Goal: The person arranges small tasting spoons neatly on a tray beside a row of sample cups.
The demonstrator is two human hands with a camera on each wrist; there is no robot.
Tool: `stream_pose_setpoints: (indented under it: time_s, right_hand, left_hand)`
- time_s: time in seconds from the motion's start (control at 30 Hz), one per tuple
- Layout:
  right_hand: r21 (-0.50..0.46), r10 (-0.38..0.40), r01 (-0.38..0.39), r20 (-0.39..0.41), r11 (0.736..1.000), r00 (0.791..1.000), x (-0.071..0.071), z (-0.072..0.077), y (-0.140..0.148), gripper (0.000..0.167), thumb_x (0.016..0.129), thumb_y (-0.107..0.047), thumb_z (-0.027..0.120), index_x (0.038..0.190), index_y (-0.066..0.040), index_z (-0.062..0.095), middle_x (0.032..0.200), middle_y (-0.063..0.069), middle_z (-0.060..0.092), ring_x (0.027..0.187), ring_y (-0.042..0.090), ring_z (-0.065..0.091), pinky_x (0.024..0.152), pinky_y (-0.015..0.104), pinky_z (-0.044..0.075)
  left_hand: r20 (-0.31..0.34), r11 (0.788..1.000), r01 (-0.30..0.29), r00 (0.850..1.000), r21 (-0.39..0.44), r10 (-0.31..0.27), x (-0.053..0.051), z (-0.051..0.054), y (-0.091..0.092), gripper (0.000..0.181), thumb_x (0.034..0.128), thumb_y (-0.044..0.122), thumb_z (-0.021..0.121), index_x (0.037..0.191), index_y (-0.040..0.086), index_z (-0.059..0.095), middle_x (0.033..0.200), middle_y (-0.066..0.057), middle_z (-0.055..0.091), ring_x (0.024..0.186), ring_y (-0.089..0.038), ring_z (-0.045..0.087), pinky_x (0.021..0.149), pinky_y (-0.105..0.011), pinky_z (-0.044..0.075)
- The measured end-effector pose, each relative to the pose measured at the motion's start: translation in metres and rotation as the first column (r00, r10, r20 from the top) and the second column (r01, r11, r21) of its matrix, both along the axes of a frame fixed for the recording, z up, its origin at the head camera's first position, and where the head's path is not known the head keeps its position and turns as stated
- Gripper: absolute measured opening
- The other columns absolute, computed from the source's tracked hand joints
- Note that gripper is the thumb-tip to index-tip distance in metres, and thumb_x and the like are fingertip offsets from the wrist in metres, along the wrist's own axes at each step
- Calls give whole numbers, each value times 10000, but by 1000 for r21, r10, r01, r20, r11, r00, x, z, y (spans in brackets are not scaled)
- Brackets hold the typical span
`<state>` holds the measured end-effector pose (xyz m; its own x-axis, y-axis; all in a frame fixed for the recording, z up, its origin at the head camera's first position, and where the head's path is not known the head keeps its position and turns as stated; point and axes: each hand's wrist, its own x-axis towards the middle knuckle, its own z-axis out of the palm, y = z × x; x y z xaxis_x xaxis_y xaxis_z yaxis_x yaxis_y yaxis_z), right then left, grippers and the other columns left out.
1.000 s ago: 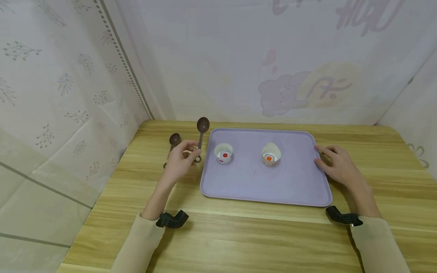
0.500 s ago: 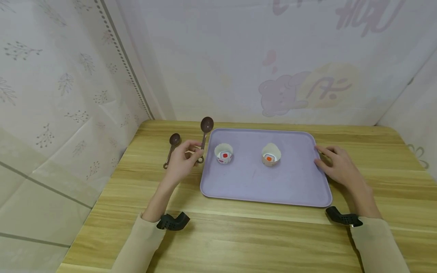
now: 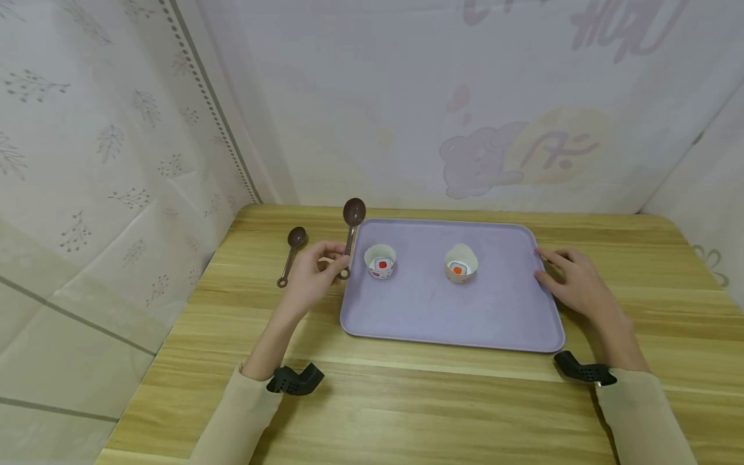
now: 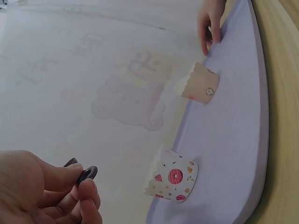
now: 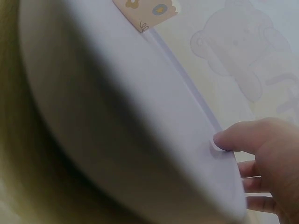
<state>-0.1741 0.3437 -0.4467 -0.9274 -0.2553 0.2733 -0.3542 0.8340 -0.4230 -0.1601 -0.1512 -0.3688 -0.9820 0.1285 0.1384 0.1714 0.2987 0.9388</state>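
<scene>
My left hand [image 3: 314, 274] pinches the handle of a dark brown measuring spoon [image 3: 354, 212] between thumb and fingers. The spoon stands upright, its bowl on top, by the left side of a lilac tray [image 3: 430, 323]. On that tray are two paper baking cups: a white patterned cup [image 4: 174, 176] at the left and a peach-coloured cup [image 4: 202, 84] to its right. A red mark shows inside the white one, an orange mark inside the other. My right hand [image 3: 575, 281] grips the tray's right rim, thumb [image 5: 233, 137] over the edge and other fingers outside it.
A second, smaller brown measuring spoon [image 3: 292, 255] lies on the wooden table [image 3: 407, 400], left of my left hand. Behind the table hangs a pale printed cloth [image 3: 372, 110]. More patterned cloth [image 3: 116, 194] closes off the left side.
My left hand has shifted slightly right with the measuring spoon, toward the tray's left edge, uncovering the smaller spoon's handle. The right hand, tray and cups have stayed put.
</scene>
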Motion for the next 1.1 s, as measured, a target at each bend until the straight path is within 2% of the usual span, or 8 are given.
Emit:
stream_pose_setpoints:
  time_s: [0.1, 0.23, 0.4, 0.6, 0.7, 0.93, 1.1]
  right_hand:
    - [3, -3, 3, 1, 1000, 1000, 0, -1, 0, 494, 973, -190, 673, 1395, 35, 550, 1212, 334, 531, 1084, 505, 469, 884, 643, 368]
    - [5, -9, 9, 7, 1000, 1000, 0, -1, 0, 499, 978, -201, 668, 1401, 33, 545, 1221, 335, 525, 1088, 507, 466, 886, 646, 367]
    - [4, -7, 7, 3, 1000, 1000, -1, -2, 1, 499, 979, -201, 667, 1404, 30, 544, 1224, 332, 524, 1089, 509, 466, 885, 650, 368]
    - [6, -6, 6, -7, 1000, 1000, 0, -3, 0, 497, 976, -199, 671, 1400, 29, 549, 1215, 329, 530, 1079, 508, 471, 880, 649, 370]
    - [4, -7, 7, -5, 1000, 1000, 0, -2, 0, 496, 977, -199, 669, 1401, 29, 548, 1216, 329, 528, 1083, 510, 469, 884, 651, 369]
    - [3, -5, 5, -4, 1000, 1000, 0, -1, -1, 491, 975, -196, 669, 1393, 35, 552, 1215, 328, 529, 1079, 507, 472, 883, 649, 369]
    - [0, -7, 7, 6, 1000, 1000, 1, 0, -1, 490, 984, -204, 657, 1397, 35, 546, 1228, 333, 520, 1097, 516, 461, 894, 656, 360]
  left_hand:
    - [5, 1000, 10, 1000, -1, -10, 1, 1, 1, 193, 971, 16, 655, 1141, -76, 642, 980, -198, 623, 729, -446, 644, 580, -240, 561]
    - [13, 1000, 25, 1000, -8, -25, 2, 0, 2, 213, 970, 23, 661, 1151, -87, 639, 984, -197, 622, 700, -339, 658, 591, -247, 567]
    - [21, 1000, 28, 999, 3, -28, 2, -2, 6, 201, 962, 9, 666, 1143, -74, 644, 974, -180, 624, 662, -220, 642, 611, -323, 592]
    - [35, 999, 34, 999, 21, -34, 4, -3, 11, 180, 957, -12, 664, 1126, -66, 633, 967, -162, 609, 638, -173, 628, 628, -377, 602]
    - [29, 999, 35, 999, 23, -36, 5, -3, 13, 177, 956, -17, 663, 1121, -71, 627, 962, -162, 608, 620, -153, 623, 617, -348, 598]
    - [50, 999, 35, 998, 22, -36, 7, -2, 14, 196, 969, 21, 663, 1148, -50, 624, 982, -157, 613, 628, -165, 625, 645, -377, 606]
    - [54, 999, 42, 998, 33, -44, 7, -1, 16, 202, 975, 33, 659, 1154, -49, 617, 986, -154, 611, 627, -155, 622, 644, -356, 603]
